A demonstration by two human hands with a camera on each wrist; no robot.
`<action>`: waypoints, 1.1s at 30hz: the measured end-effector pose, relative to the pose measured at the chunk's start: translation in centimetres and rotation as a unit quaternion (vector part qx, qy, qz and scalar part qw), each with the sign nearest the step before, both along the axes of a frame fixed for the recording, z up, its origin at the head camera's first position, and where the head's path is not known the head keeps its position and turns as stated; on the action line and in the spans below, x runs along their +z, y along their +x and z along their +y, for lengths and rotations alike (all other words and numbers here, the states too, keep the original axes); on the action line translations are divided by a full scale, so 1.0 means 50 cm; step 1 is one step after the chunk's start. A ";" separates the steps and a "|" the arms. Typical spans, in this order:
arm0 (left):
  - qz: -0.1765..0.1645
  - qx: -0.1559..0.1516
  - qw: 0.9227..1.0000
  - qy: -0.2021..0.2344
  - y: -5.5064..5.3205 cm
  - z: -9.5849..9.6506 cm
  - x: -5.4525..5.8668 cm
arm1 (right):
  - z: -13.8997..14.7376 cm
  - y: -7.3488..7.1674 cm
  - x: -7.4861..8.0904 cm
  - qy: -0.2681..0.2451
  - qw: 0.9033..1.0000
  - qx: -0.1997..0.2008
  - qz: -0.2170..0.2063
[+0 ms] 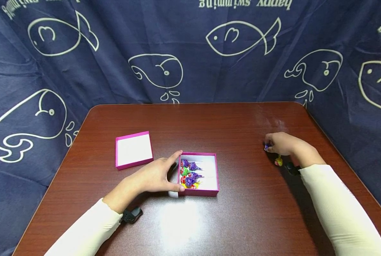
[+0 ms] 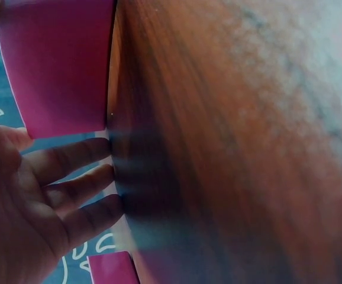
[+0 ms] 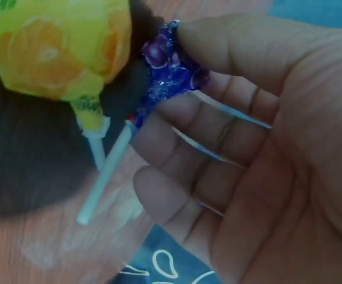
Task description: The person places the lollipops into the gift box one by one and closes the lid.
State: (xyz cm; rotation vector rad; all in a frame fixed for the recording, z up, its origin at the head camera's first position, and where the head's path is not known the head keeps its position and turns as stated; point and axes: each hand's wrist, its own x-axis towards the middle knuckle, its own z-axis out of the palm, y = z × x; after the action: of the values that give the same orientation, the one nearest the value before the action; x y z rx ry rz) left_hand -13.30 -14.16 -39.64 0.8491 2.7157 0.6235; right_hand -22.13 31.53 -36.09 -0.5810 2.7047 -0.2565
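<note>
My left hand (image 1: pixel 156 174) spans the left side of an open pink box (image 1: pixel 211 174), index finger at its back corner and thumb at its front corner. The other fingers (image 2: pixel 91 216) of that hand are spread low beside the box wall (image 2: pixel 58 65). Several lollipops (image 1: pixel 190 174) in purple, green, red and yellow wrappers lie along the box's left side, sticks to the right. Over on the right, my right hand (image 1: pixel 281 143) pinches a purple-wrapped lollipop (image 3: pixel 171 80) by its head, its white stick pointing out. A yellow lollipop (image 3: pixel 61 50) with orange pictures lies beside it.
A pink box lid (image 1: pixel 134 151) with a white inside lies upturned, left of and behind the box. The brown wooden table (image 1: pixel 241 220) meets a dark blue curtain (image 1: pixel 190 35) with white fish and whale drawings at the back and sides.
</note>
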 end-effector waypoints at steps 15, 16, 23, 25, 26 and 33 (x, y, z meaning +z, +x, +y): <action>0.007 -0.002 1.000 0.004 0.004 0.000 0.002 | -0.090 0.024 0.042 -0.116 0.990 0.060 0.052; 0.007 -0.001 1.000 0.000 0.004 0.001 0.002 | -0.102 0.026 0.047 -0.125 0.988 0.072 0.055; 0.012 -0.004 1.000 0.003 0.002 0.002 0.000 | -0.189 0.048 0.079 -0.169 0.970 0.153 0.082; 0.010 -0.002 1.000 0.002 0.002 0.002 0.000 | -0.214 0.055 0.086 -0.174 0.967 0.169 0.082; 0.011 -0.003 1.000 0.003 0.002 0.002 0.000 | -0.226 0.059 0.088 -0.174 0.966 0.175 0.084; 0.015 -0.006 1.000 0.005 0.000 0.004 -0.002 | -0.306 0.081 0.096 -0.183 0.954 0.220 0.085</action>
State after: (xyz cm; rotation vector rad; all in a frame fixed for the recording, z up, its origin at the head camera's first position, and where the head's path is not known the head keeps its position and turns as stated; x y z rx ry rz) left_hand -13.28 -13.98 -39.73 0.8827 2.7354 0.6267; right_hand -18.10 16.22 -31.32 -1.3456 2.6034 -0.6153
